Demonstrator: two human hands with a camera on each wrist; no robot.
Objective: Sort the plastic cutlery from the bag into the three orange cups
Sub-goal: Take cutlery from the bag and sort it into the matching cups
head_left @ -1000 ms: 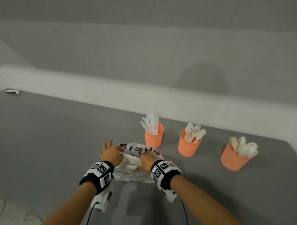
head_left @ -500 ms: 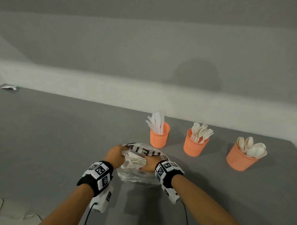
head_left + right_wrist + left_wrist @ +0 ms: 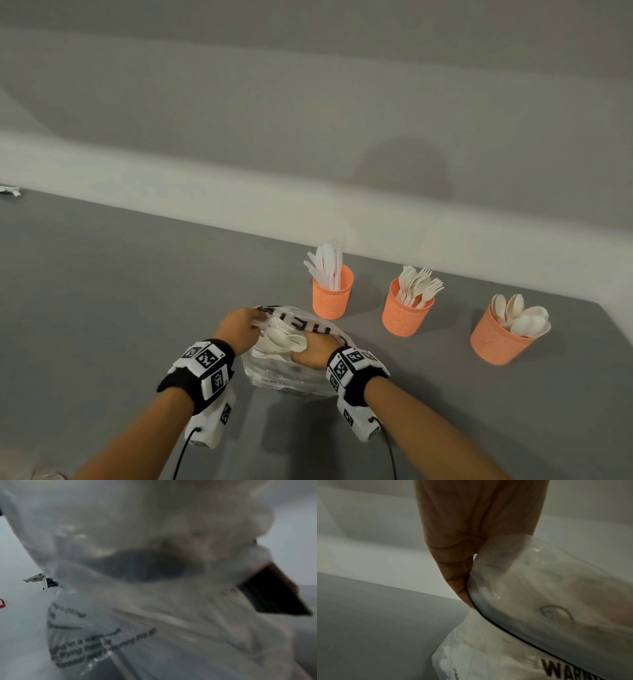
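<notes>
A clear plastic bag (image 3: 291, 373) with black print lies on the grey surface (image 3: 102, 308), with white cutlery (image 3: 284, 339) showing at its mouth. My left hand (image 3: 239, 327) pinches the bag's rim; the left wrist view shows my fingers (image 3: 462, 588) holding the rim of the bag (image 3: 539, 601). My right hand (image 3: 313, 353) reaches into the bag, its fingers hidden among the cutlery. The bag (image 3: 154, 601) fills the blurred right wrist view. Three orange cups stand to the right: one with knives (image 3: 331, 298), one with forks (image 3: 406, 315), one with spoons (image 3: 496, 342).
A white ledge (image 3: 205, 205) and a grey wall run behind the cups. A small crumpled white scrap (image 3: 10, 190) lies at the far left. Cables hang from both wrist cameras below my forearms.
My left hand's fingers, raised a second ago, have come down and taken hold of the bag's rim. My right hand has stayed inside the bag. The head view has shifted slightly.
</notes>
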